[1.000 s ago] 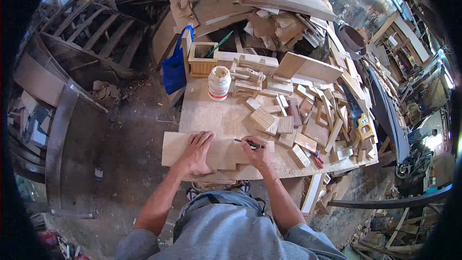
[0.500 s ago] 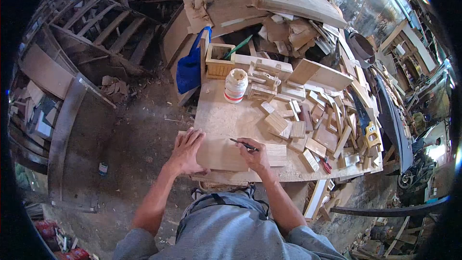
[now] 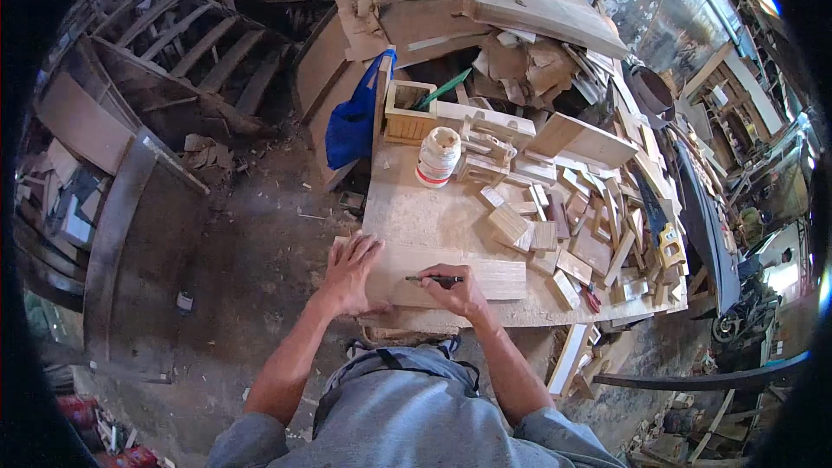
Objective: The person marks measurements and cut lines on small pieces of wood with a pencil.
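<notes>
Head view. Low in the middle of the frame, a board (image 3: 468, 279) lies flat along the near edge of the table (image 3: 416, 217), its long side running left to right.

The left hand (image 3: 351, 276) rests on the board's left end, palm down, fingers spread wide and pressing flat; it grips nothing.

The right hand (image 3: 464, 293) sits just right of it, on the middle of the board, fingers closed narrow around a pencil (image 3: 433, 278). The pencil lies nearly level, its tip pointing toward the left hand and touching the board's face.

Both bare forearms run down to a grey shirt (image 3: 407, 416) at the bottom of the frame.

Above the board, the middle of the table is bare chipboard. Further up stands a white jar (image 3: 438, 157) with a red band, and just right of it a small wooden frame assembly (image 3: 485, 149). Upper left of the jar is an open wooden box (image 3: 407, 113) with a green stick (image 3: 442, 89) leaning out of it. A blue bag (image 3: 354, 126) hangs at the table's left upper corner.

The right half of the table is covered with loose wood offcuts (image 3: 572, 217), lying close and overlapping. At its right edge lies a saw with a yellow handle (image 3: 669, 243). Red-handled pliers (image 3: 591, 297) lie near the lower right corner.

Across the top of the frame, boards and scraps (image 3: 520, 9) are heaped. On the left is dirt floor (image 3: 251, 234) with stacked timber beyond.
</notes>
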`<state>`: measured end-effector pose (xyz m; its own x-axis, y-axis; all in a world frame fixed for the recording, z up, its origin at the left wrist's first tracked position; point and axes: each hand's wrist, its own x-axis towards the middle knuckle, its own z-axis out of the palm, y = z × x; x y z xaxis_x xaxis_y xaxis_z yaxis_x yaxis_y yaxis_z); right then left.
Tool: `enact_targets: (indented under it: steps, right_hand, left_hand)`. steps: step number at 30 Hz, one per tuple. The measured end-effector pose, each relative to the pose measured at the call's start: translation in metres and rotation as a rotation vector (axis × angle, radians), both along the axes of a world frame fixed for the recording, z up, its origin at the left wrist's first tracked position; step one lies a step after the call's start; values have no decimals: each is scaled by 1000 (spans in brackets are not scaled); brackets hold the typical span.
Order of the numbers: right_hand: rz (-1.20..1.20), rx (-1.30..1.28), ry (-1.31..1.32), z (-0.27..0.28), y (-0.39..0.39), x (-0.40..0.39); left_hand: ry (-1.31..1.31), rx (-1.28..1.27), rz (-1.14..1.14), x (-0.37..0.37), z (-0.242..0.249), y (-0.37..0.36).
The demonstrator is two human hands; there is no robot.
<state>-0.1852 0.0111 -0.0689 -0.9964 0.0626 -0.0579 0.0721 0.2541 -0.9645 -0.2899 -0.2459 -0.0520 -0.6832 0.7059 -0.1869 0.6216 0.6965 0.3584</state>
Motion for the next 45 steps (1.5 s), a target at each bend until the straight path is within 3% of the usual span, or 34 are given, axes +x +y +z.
enact_targets:
  steps: [5,8,13,20,24,26,35,39,43,45]
  right_hand:
    - [-27,-83,5,20,7,17]
    - [-333,-339,74,26,29,40]
    - [-782,-71,293,10,84,88]
    - [-905,223,257,-27,108,135]
    - [-882,513,337,-16,95,130]
    - [-834,457,239,-8,93,132]
    - [-836,524,337,2,120,132]
    - [-1022,711,301,-3,169,154]
    - [-945,956,307,13,205,168]
    - [-924,703,251,17,217,164]
  left_hand:
    - [35,64,-29,-1,-4,-2]
    - [22,41,-20,2,6,2]
    - [-66,-50,-52,1,27,18]
    - [-17,24,-128,5,16,36]
    - [-13,48,-129,11,19,42]
    - [-17,52,-132,15,17,46]
    - [-11,58,-136,28,26,73]
    - [-46,-8,-111,28,37,68]
    - [-28,72,-114,33,47,94]
    - [58,207,-140,37,30,126]
